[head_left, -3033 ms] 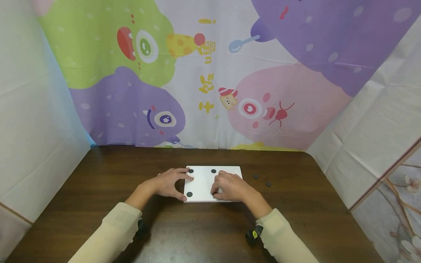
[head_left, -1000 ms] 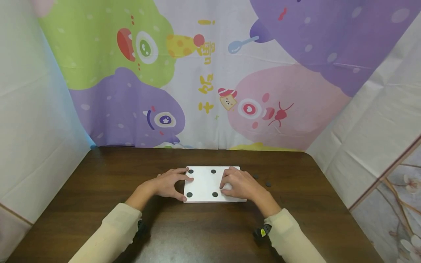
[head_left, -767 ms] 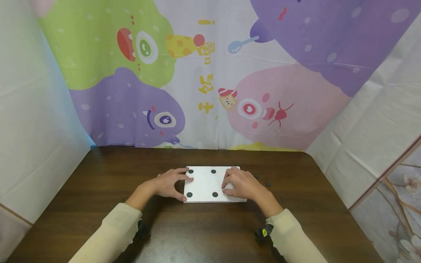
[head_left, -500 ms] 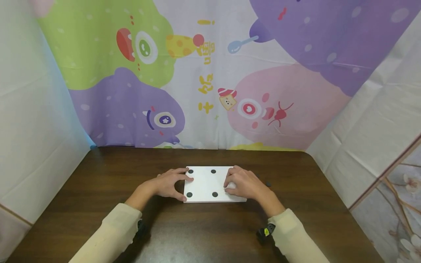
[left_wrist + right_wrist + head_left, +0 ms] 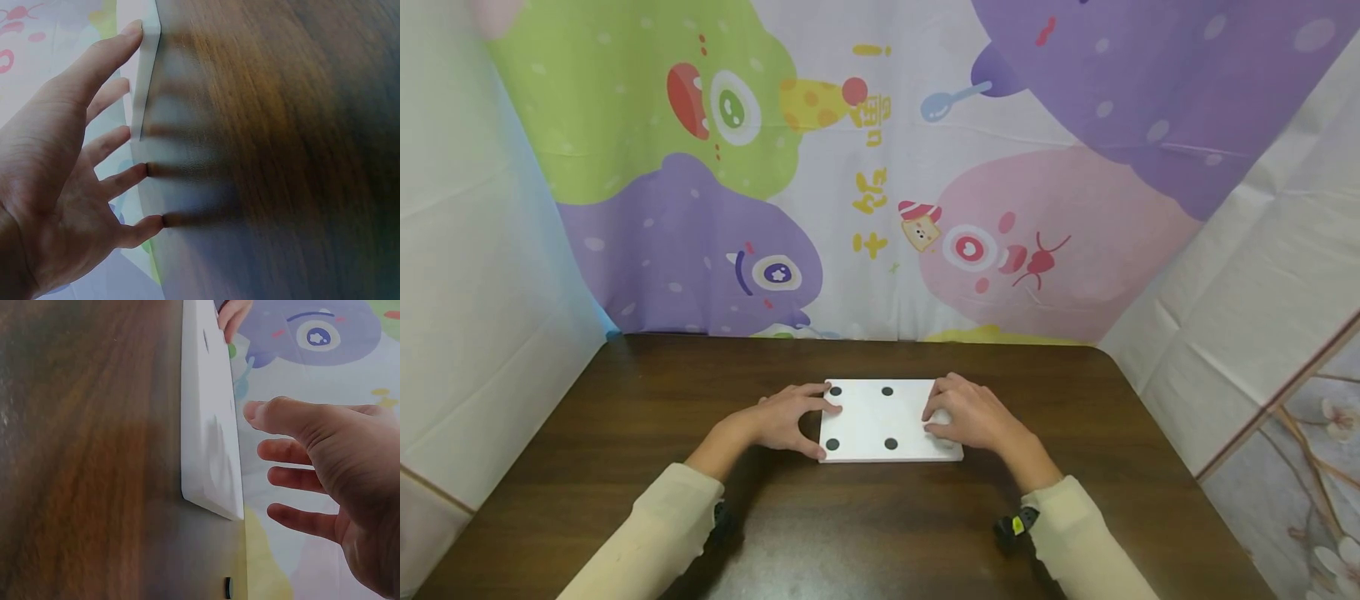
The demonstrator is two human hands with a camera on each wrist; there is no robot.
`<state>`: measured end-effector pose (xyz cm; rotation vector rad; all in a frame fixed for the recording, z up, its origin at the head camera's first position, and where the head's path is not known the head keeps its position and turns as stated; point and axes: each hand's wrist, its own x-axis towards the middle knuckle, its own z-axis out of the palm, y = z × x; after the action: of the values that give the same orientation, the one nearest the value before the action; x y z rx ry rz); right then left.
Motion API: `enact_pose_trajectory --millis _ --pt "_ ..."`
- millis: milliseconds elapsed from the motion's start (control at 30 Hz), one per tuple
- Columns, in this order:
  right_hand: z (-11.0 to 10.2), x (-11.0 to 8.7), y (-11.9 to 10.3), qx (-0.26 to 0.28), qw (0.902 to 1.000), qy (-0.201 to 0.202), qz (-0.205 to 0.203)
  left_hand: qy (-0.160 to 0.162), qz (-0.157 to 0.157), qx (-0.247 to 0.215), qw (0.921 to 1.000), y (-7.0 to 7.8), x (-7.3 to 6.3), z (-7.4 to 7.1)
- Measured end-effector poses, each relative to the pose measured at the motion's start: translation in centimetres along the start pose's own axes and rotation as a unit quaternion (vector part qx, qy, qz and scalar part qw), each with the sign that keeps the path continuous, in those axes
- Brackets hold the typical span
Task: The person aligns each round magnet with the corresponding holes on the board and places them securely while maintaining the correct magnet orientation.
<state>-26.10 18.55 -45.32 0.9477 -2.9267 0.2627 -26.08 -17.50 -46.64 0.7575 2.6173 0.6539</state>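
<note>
Left hand (image 5: 786, 419): I see fingers spread, nothing grasped, thumb and fingertips touching the white board (image 5: 861, 419) at its left end.
Left discs (image 5: 832, 444): two, dark, on the board near its left corners.
White board: flat on the brown table (image 5: 850, 533).
Middle discs (image 5: 891, 444): two, dark, midway along the board.
Right hand (image 5: 973, 412): I see it released, hovering over the board's right end.
Loose disc (image 5: 229, 588): on the table, off the board's right end.

A cartoon-monster backdrop (image 5: 895, 179) — green, purple, pink — behind the dark wood-grain table (image 5: 865, 525)
</note>
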Motion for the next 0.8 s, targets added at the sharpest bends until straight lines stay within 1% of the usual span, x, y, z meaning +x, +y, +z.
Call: enact_pose_trajectory --millis 367,800 --pt "-0.3 -0.2 0.9 0.0 0.9999 0.013 -0.006 -0.005 -0.006 0.002 1.0 0.0 0.0 -0.1" --pt "-0.4 -0.6 2.2 0.003 0.9998 0.014 0.012 -0.007 -0.003 0.001 1.0 0.1 0.0 -0.2"
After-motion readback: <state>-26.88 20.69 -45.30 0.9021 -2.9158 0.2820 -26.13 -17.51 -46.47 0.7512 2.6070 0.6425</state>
